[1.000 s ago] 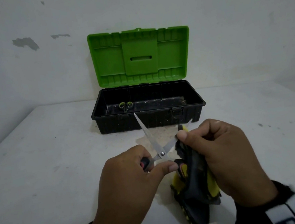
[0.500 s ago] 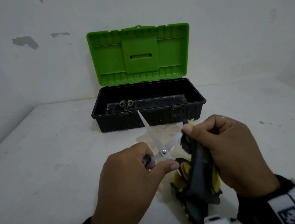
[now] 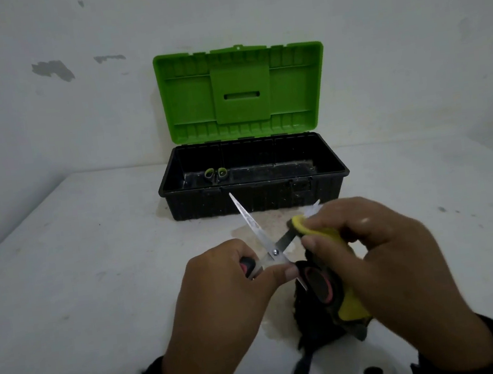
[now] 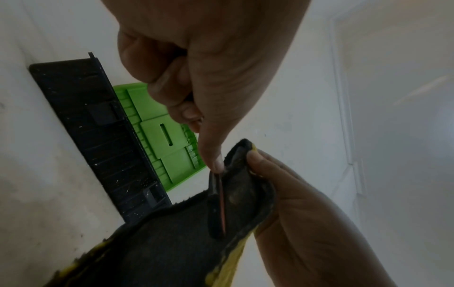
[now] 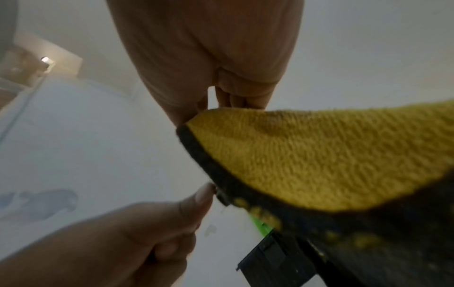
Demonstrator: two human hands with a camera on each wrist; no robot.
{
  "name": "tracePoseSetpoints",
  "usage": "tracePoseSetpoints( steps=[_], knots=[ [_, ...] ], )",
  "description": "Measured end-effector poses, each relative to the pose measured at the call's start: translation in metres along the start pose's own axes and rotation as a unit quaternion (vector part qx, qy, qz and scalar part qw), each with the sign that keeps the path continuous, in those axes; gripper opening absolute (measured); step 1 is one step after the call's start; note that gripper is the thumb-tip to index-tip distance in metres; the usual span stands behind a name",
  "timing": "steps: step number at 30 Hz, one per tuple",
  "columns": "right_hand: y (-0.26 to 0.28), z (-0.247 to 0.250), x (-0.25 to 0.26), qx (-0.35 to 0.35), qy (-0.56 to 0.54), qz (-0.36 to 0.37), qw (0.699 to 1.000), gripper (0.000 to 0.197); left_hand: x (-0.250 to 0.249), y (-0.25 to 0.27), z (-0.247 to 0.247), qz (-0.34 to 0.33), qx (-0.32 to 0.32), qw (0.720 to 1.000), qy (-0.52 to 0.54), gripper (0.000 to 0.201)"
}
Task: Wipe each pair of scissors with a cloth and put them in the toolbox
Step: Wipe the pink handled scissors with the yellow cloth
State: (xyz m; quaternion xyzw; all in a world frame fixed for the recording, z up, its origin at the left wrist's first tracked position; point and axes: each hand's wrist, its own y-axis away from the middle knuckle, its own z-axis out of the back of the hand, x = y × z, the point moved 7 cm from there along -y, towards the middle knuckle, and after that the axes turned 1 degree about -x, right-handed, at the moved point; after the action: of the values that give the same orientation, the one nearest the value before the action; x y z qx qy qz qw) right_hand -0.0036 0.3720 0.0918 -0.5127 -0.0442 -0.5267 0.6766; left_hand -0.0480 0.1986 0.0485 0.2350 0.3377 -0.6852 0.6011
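Holding the scissors (image 3: 265, 246) by the black-and-red handles, your left hand (image 3: 222, 307) has its grip curled tight, blades spread in a V. Your right hand (image 3: 382, 269) grip pinches the yellow-black cloth (image 3: 333, 244) folded over the right blade. Toolbox (image 3: 256, 198) sits open just behind on the white surface (image 3: 78, 269), green-handled scissors (image 3: 215, 173) inside. Bare white wall (image 3: 75, 120), chipped paint.

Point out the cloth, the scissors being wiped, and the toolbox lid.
cloth (image 3: 322, 233): head view, yellow fold over the blade.
scissors (image 3: 251, 220): head view, bare left blade.
toolbox lid (image 3: 241, 91): head view, green inner face, centre panel.
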Motion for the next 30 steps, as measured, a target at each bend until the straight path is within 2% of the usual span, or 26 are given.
tracePoseSetpoints(
  steps=[3,6,10,15,21,23,27,30],
  knots=[
    [0.006,-0.019,0.009,0.037,0.056,0.065,0.996,0.018,-0.006,0.002,0.002,-0.01,0.005,0.999,-0.032,0.044],
    [0.01,-0.028,0.013,0.051,0.103,0.094,0.989,0.016,-0.009,0.004,0.004,-0.023,0.007,0.997,-0.07,0.043],
    [0.005,-0.018,0.007,-0.001,0.12,0.092,0.988,0.008,-0.01,0.008,0.01,-0.038,-0.007,0.996,-0.08,0.05],
    [0.014,-0.03,0.016,0.061,0.109,0.095,0.988,0.016,-0.006,0.007,0.01,-0.035,0.001,0.996,-0.083,0.044],
    [0.003,-0.014,-0.008,0.001,0.138,0.055,0.989,0.009,-0.01,0.009,0.012,-0.062,-0.003,0.994,-0.088,0.047],
    [0.006,-0.017,-0.002,0.005,0.119,0.059,0.991,0.007,-0.011,0.007,0.012,-0.058,-0.009,0.995,-0.076,0.046],
    [0.014,-0.032,0.01,0.041,0.112,0.076,0.99,0.014,-0.012,0.006,0.011,-0.058,-0.008,0.995,-0.077,0.045],
    [0.01,-0.024,0.003,0.032,0.115,0.074,0.99,0.012,-0.011,0.007,0.014,-0.066,-0.013,0.995,-0.075,0.048]
  ],
)
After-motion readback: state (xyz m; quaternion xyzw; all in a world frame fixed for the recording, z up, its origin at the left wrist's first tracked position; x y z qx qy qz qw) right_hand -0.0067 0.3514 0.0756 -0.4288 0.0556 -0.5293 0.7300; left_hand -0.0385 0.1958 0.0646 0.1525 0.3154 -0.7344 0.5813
